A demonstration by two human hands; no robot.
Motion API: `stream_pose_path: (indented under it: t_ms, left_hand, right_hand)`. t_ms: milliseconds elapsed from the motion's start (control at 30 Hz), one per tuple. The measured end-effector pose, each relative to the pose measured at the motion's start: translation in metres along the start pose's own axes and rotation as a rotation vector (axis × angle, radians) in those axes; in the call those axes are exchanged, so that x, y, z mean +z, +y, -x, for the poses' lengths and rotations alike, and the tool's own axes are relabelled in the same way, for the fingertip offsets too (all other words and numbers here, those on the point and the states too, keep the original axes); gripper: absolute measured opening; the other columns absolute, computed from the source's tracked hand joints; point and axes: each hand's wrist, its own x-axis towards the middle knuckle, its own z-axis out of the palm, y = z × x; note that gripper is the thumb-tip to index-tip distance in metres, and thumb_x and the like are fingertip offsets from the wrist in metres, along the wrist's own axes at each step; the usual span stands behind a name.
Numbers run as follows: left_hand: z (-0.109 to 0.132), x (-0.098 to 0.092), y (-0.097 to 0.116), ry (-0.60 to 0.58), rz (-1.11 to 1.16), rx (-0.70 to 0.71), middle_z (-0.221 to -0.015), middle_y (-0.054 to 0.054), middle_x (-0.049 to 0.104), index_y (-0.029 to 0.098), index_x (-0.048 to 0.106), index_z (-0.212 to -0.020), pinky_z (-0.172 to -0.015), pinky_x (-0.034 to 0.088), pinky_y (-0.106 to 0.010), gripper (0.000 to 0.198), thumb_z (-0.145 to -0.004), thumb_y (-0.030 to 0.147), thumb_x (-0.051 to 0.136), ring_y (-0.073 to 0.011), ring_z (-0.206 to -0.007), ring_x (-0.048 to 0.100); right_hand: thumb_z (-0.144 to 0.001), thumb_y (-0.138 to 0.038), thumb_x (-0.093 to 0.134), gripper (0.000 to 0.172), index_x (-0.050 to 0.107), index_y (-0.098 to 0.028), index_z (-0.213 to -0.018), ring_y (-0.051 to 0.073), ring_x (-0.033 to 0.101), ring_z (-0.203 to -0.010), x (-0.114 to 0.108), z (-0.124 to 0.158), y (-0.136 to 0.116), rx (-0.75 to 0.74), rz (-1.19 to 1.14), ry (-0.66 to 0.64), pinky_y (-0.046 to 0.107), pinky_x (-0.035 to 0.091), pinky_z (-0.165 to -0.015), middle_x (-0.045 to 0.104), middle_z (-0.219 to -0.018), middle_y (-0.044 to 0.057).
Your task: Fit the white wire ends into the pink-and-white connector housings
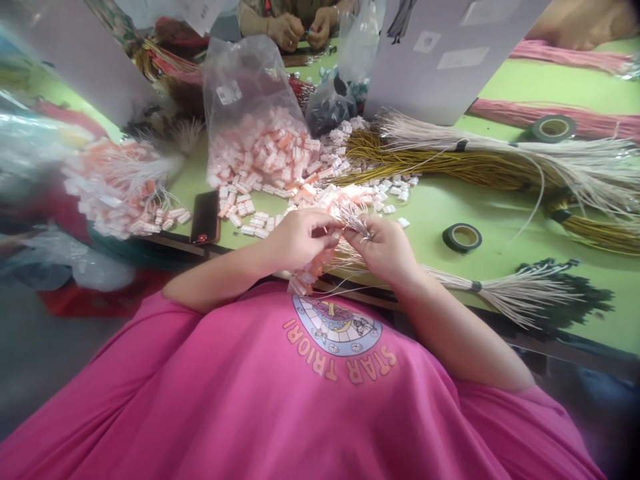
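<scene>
My right hand [387, 247] is closed on a bundle of thin white wires, whose silvery tips [357, 223] fan out between thumb and fingers. Close beside it on the left, my left hand [303, 237] has its thumb and fingertips pinched together near those tips; what they hold is too small to make out. Pale wires [445, 277] stretch to the right from beneath my right hand, through a dark tape band to black connectors [565, 293]. Small white-and-orange connectors [307, 273] hang or lie below my left hand, and more are heaped just behind both hands.
A clear bag [240, 80] of connectors stands behind the heap. A phone [205, 217] lies at the left table edge. Tape rolls [463, 237] and long white wire bundles [450, 137] and yellow ones [430, 167] lie right. Across the table are another person's hands [300, 30].
</scene>
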Motion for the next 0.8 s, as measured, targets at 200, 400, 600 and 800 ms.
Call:
stream_pose_path:
  t_ms: [200, 400, 600, 800]
  left_hand:
    - [0.007, -0.031, -0.018, -0.013, -0.128, 0.058, -0.097, -0.006, 0.068, 0.018, 0.069, -0.105, -0.073, 0.049, -0.027, 0.024, -0.083, 0.025, 0.063, -0.0139, -0.077, 0.061]
    - [0.010, -0.088, -0.129, 0.210, -0.607, -0.347, -0.088, -0.010, 0.067, 0.016, 0.071, -0.090, -0.076, 0.046, -0.035, 0.017, -0.079, 0.020, 0.059, -0.0217, -0.079, 0.060]
    - [0.016, -0.092, -0.181, -0.035, -0.639, -0.291, -0.118, -0.013, 0.059, 0.015, 0.068, -0.107, -0.092, 0.043, -0.039, 0.033, -0.077, 0.017, 0.056, -0.0259, -0.101, 0.057]
    - [0.001, -0.084, -0.155, -0.051, -0.657, -0.323, -0.115, -0.015, 0.059, 0.012, 0.062, -0.111, -0.091, 0.045, -0.040, 0.038, -0.074, 0.019, 0.058, -0.0291, -0.102, 0.056]
  right_hand:
    - [-0.074, -0.029, 0.063, 0.012, 0.066, -0.017, -0.071, 0.015, 0.056, -0.067, -0.011, -0.006, 0.002, -0.025, -0.072, -0.019, 0.030, 0.042, -0.064, 0.064, -0.071, 0.002]
    - [-0.073, -0.026, 0.063, 0.010, 0.066, -0.017, -0.071, 0.012, 0.054, -0.059, -0.011, -0.007, 0.005, 0.062, -0.169, 0.045, 0.029, 0.041, -0.059, 0.060, -0.061, -0.001]
    - [-0.076, -0.023, 0.056, 0.014, 0.061, -0.017, -0.065, 0.011, 0.051, -0.057, -0.006, -0.006, 0.002, 0.074, -0.160, 0.062, 0.028, 0.039, -0.058, 0.057, -0.060, -0.001]
    - [-0.064, -0.016, 0.056, 0.008, 0.054, -0.018, -0.057, 0.009, 0.043, -0.054, -0.006, -0.005, -0.002, 0.094, -0.186, 0.144, 0.027, 0.033, -0.055, 0.048, -0.053, -0.004]
